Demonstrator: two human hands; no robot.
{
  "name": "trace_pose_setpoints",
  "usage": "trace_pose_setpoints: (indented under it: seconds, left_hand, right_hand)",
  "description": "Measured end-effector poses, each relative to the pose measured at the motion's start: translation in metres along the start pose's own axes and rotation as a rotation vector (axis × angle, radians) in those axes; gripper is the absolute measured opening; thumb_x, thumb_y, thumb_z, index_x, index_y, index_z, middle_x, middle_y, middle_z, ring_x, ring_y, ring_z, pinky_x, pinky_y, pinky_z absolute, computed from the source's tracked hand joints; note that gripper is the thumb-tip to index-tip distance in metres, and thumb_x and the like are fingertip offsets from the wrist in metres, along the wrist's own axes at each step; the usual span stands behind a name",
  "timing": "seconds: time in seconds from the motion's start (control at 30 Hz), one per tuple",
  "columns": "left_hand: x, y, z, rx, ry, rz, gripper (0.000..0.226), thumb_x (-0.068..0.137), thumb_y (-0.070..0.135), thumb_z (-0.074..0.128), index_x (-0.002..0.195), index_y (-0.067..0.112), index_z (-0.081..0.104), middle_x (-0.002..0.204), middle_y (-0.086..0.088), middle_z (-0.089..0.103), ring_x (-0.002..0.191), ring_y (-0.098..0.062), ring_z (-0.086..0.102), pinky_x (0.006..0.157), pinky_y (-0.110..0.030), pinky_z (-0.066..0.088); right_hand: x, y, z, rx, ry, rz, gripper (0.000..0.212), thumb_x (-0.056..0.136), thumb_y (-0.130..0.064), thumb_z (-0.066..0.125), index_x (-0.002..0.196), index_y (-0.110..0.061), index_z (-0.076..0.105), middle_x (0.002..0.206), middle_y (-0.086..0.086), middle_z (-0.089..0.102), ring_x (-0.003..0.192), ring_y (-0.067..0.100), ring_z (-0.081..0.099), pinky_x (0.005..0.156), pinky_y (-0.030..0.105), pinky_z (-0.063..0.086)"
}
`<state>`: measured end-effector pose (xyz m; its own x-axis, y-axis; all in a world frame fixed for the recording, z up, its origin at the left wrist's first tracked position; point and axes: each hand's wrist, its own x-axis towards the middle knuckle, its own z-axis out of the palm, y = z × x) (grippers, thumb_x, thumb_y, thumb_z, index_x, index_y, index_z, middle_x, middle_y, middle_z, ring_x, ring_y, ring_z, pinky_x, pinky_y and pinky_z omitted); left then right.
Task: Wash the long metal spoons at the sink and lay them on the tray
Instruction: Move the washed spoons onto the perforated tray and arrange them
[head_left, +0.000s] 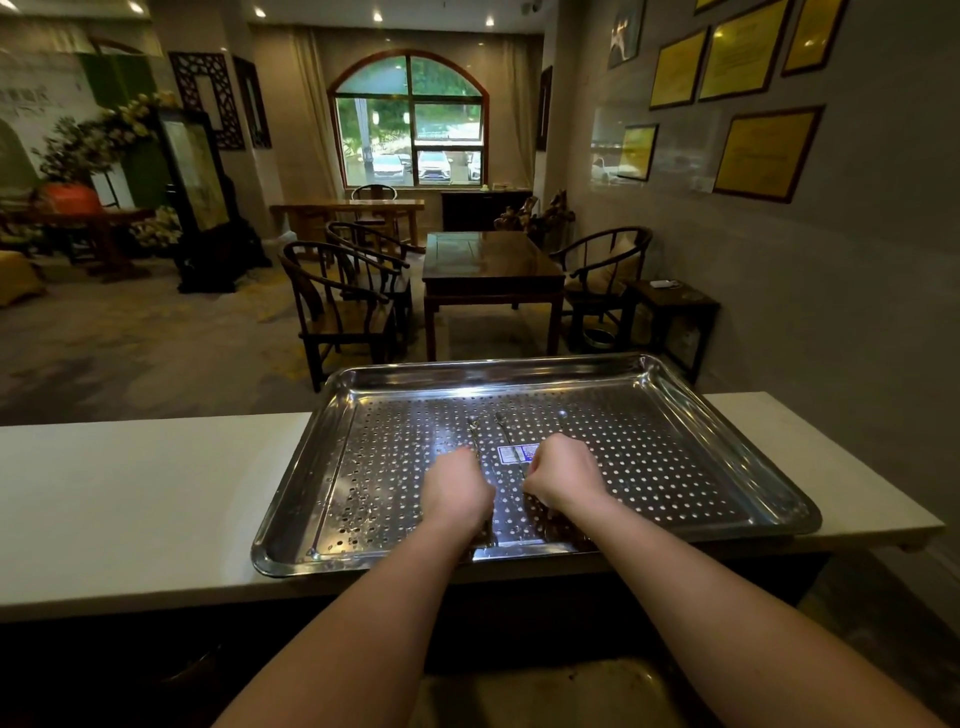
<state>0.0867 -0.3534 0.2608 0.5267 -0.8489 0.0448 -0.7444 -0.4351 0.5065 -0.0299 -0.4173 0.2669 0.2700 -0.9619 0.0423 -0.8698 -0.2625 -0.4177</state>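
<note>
- Head view: large perforated stainless-steel tray (737, 441) lying flat on a long white table (130, 493), its near rim just over the table's front edge.
- Three long thin metal spoons (501, 423) on the tray's perforated floor, side by side, bowls pointing away, handles running back under the hands.
- Left hand (457, 488) curled knuckles-up, closed round one spoon's handle, with the handle's end showing beneath the wrist.
- Right hand (563, 475) likewise curled into a fist, gripping the handles of the other spoons.
- Small blue-and-white sticker (511, 453) on the tray floor between the hands.
- Dim metal sink (545, 691) below the forearms.
- Dark wooden round-backed chairs (337, 301) beyond the table.
</note>
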Motion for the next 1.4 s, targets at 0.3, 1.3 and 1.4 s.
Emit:
trace_pose_setpoints:
  seconds: [0.3, 1.3, 1.4]
  left_hand:
    - [0.002, -0.002, -0.001, -0.047, -0.012, -0.030, 0.027, 0.074, 0.016, 0.069, 0.058, 0.011, 0.048, 0.078, -0.013, 0.069, 0.077, -0.031, 0.067, 0.058, -0.028, 0.044]
    - [0.002, -0.002, -0.002, -0.055, -0.046, 0.006, 0.017, 0.076, 0.022, 0.066, 0.065, 0.011, 0.060, 0.069, -0.008, 0.069, 0.068, -0.025, 0.067, 0.057, -0.028, 0.052]
    - [0.001, -0.001, -0.003, -0.048, -0.044, 0.013, 0.019, 0.076, 0.023, 0.064, 0.062, 0.012, 0.058, 0.067, -0.008, 0.068, 0.066, -0.025, 0.066, 0.053, -0.026, 0.045]
  right_hand:
    - [-0.004, 0.000, -0.006, 0.009, -0.023, 0.030, 0.011, 0.077, -0.003, 0.062, 0.075, -0.001, 0.073, 0.070, 0.014, 0.071, 0.069, 0.029, 0.070, 0.071, 0.034, 0.061]
    - [0.004, 0.026, -0.024, 0.136, 0.115, 0.204, 0.024, 0.079, -0.029, 0.075, 0.071, -0.007, 0.071, 0.065, 0.005, 0.070, 0.064, 0.019, 0.067, 0.057, 0.030, 0.052]
    - [0.006, 0.043, -0.028, 0.049, 0.162, 0.209, 0.024, 0.083, -0.023, 0.072, 0.066, -0.010, 0.063, 0.062, 0.002, 0.062, 0.054, 0.016, 0.057, 0.043, 0.027, 0.040]
